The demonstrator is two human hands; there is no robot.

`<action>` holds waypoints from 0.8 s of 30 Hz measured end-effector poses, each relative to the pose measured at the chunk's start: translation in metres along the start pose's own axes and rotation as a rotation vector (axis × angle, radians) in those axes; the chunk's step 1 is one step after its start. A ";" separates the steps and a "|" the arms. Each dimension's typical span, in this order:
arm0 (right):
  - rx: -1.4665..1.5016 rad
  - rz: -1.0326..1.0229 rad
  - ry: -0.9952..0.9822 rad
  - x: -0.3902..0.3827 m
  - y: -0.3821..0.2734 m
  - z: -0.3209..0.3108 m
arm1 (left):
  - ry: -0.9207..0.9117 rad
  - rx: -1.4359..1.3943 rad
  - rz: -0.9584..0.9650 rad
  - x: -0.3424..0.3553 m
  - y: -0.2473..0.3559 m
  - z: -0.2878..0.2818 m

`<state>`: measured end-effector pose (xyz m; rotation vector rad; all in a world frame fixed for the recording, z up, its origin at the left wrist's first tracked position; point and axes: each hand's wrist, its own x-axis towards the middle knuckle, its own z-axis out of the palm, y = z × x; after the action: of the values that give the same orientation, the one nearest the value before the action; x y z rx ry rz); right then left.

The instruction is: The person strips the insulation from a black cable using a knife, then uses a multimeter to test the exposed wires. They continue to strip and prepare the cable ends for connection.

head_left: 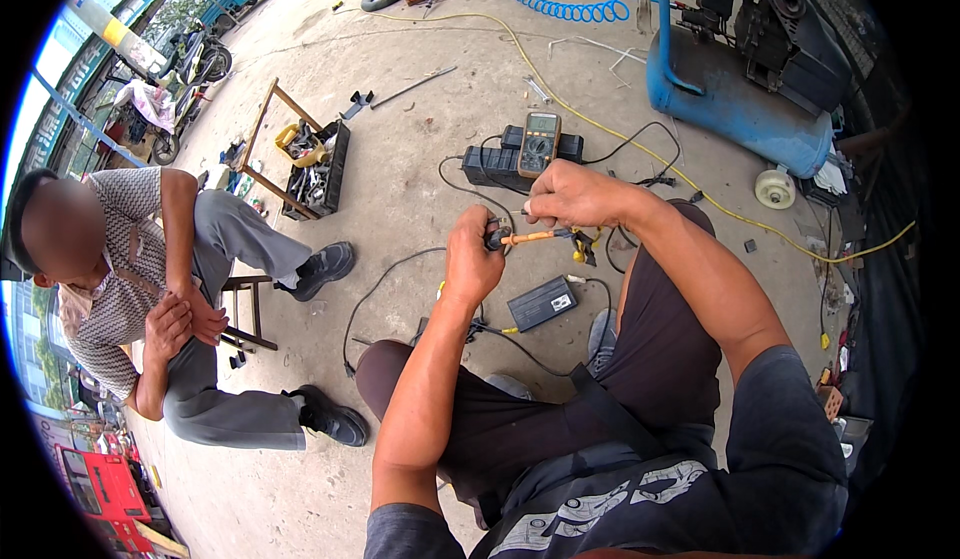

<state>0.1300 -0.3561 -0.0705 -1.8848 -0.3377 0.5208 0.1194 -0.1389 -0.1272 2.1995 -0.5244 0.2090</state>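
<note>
Both of my hands meet above the floor between my knees. My left hand [474, 264] is closed around a black cable end or plug [495, 238], its exact kind unclear. Beside its fingertips, an orange rod-like piece [535, 238] reaches right toward dark and yellow parts [582, 247]. Just above, my right hand [578, 195] pinches something small and dark at its fingertips, too small to name. Beyond my hands, a multimeter [539, 143] with a lit display leans on a black battery-like block [485, 166]. A black power adapter [543, 304] lies on the floor nearer me.
A seated person [130, 259] is at my left, hands together. Behind stands a black crate of tools [322, 174]. A blue air compressor [735, 99] stands far right, with a yellow hose [740, 216] crossing the floor. Black cables [365, 319] loop around my feet.
</note>
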 end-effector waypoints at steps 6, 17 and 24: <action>0.200 0.047 0.040 0.002 0.005 -0.003 | 0.019 -0.014 -0.017 0.000 0.000 0.000; 0.198 -0.085 -0.168 -0.019 -0.016 -0.006 | 0.125 0.130 0.090 -0.004 -0.006 -0.001; 0.191 -0.063 0.084 -0.020 0.000 -0.028 | 0.112 -0.019 -0.174 -0.006 0.010 -0.021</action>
<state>0.1266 -0.3880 -0.0581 -1.7006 -0.2812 0.4153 0.1101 -0.1261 -0.1087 2.1867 -0.2708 0.2317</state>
